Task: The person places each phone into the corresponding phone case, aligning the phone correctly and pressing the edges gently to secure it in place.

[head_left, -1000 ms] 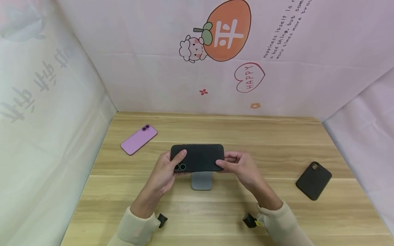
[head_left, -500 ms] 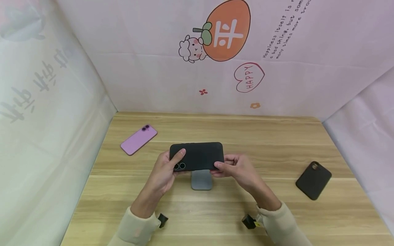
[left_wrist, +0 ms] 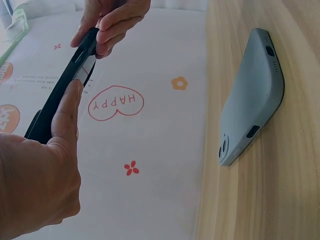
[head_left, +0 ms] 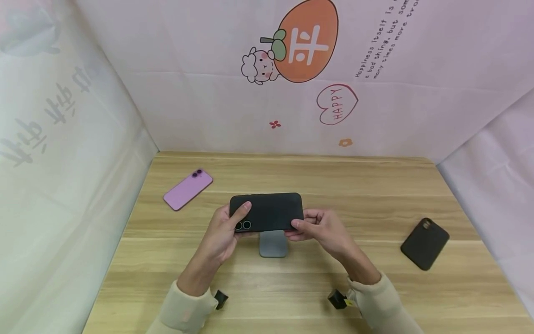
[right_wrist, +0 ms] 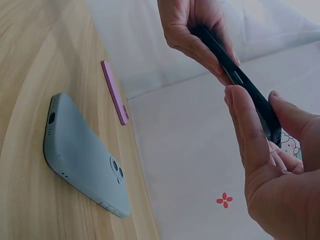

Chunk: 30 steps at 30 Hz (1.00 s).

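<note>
Both hands hold a black-cased phone [head_left: 273, 213] sideways above the middle of the table. My left hand [head_left: 222, 234] grips its left end, the thumb lying across the back near two round camera lenses. At the other end, my right hand [head_left: 327, 229] pinches the lower right corner between thumb and fingers. The left wrist view shows the black case [left_wrist: 62, 92] edge-on, with a pale strip inside its rim; whether the phone sits fully in it, I cannot tell. Below lies a grey-blue phone [right_wrist: 82, 155], camera side up and partly hidden in the head view.
A pink phone [head_left: 187, 190] lies camera side up at the back left of the wooden table [head_left: 275, 301]. On the right rests a black phone case [head_left: 425, 244] with a camera cutout. White printed cloth [head_left: 200, 106] walls the table at back and sides.
The black-cased phone has risen slightly in the head view and shifted a little left. My right hand's lower fingers now show beneath its corner. The other phones have not moved.
</note>
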Each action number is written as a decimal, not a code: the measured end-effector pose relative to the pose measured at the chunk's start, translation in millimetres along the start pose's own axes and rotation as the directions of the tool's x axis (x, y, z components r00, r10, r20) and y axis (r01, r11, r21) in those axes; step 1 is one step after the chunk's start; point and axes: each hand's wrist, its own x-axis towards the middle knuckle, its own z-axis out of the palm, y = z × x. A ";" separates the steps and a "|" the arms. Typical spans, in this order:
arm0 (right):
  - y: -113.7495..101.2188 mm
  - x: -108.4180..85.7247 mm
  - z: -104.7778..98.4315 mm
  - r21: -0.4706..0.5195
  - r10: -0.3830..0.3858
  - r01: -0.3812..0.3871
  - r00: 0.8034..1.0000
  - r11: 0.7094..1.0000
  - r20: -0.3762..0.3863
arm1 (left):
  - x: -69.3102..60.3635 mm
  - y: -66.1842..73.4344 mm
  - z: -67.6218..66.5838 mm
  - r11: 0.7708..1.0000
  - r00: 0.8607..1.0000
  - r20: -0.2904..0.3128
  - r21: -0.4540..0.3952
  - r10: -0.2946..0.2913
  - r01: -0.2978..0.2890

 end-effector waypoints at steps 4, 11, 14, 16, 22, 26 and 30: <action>1.8 0.5 0.1 0.006 -0.007 0.007 1.000 1.000 -0.006 | 0.2 -2.1 0.0 0.999 1.000 0.000 -0.035 -0.012 0.012; 4.2 0.1 -0.6 -0.001 -0.017 0.017 1.000 1.000 -0.007 | 0.8 -2.0 -0.7 1.000 1.000 0.020 -0.006 -0.015 0.016; 4.4 0.1 -1.8 -0.007 -0.008 0.008 1.000 1.000 0.000 | 1.7 -1.8 -2.0 1.000 0.999 0.042 0.019 -0.017 0.016; 3.7 0.3 -3.0 -0.041 -0.011 0.011 1.000 0.999 -0.008 | 2.3 -2.2 -3.4 0.999 0.998 0.060 0.032 -0.020 0.018; -1.7 2.2 -7.5 -0.181 0.010 -0.020 0.999 0.983 -0.053 | 1.0 -4.6 -9.6 0.995 0.986 0.158 0.093 -0.049 0.035; -4.8 4.1 -7.9 -0.239 0.063 -0.066 0.998 0.969 -0.018 | 0.1 -6.6 -15.5 0.991 0.973 0.223 0.130 -0.056 0.027; -6.9 7.4 -4.2 -0.335 0.083 -0.067 0.996 0.940 0.034 | 0.1 -9.2 -20.9 0.978 0.959 0.267 0.203 -0.099 0.044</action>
